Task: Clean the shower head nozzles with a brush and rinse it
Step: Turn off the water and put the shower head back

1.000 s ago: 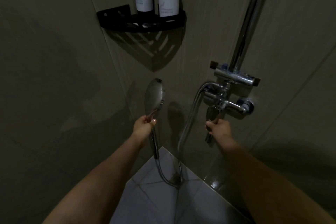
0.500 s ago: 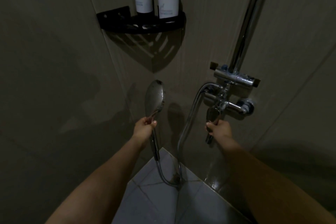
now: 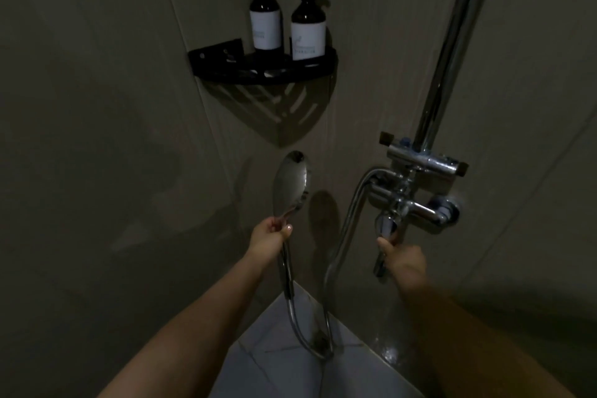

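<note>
Left hand (image 3: 269,237): we are gripping the shower head (image 3: 290,184) handle, fingers curled, head upright.
Right hand (image 3: 405,260): we are gripping the tap lever (image 3: 386,229), fingers curled.

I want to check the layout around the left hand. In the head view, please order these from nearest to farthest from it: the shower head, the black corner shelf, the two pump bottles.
1. shower head: held by its handle in the left hand, just above it.
2. black corner shelf: higher, in the wall corner.
3. pump bottles: standing on that shelf, highest of the three.
</note>
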Available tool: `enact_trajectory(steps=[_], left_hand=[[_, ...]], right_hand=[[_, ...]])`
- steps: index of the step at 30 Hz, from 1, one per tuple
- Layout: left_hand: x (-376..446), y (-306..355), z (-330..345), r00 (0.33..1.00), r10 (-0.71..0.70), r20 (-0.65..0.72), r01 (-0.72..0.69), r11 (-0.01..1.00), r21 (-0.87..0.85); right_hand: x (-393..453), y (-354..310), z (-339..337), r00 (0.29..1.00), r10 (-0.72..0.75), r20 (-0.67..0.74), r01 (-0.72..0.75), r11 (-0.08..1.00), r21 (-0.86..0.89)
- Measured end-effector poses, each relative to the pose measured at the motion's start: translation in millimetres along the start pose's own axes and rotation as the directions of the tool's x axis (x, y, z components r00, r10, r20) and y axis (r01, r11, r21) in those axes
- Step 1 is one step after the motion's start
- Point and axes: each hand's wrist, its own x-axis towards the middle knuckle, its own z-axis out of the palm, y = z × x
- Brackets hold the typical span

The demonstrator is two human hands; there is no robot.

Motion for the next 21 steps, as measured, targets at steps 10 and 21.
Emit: enact_trajectory(steps=[10,21], left_hand=[[-6,44,-3,0.997,0.067,0.039,-0.065,0.997,-0.041],[-15,77,1,0.988,0.138,0.064,-0.134,0.989,-0.070]], right_hand=[[-13,-17,-24,0.859,0.219,0.463,-0.123,0.966,-0.228],[-51,-98,-21,0.864,-0.185,0.469,0.152,0.982,0.109]])
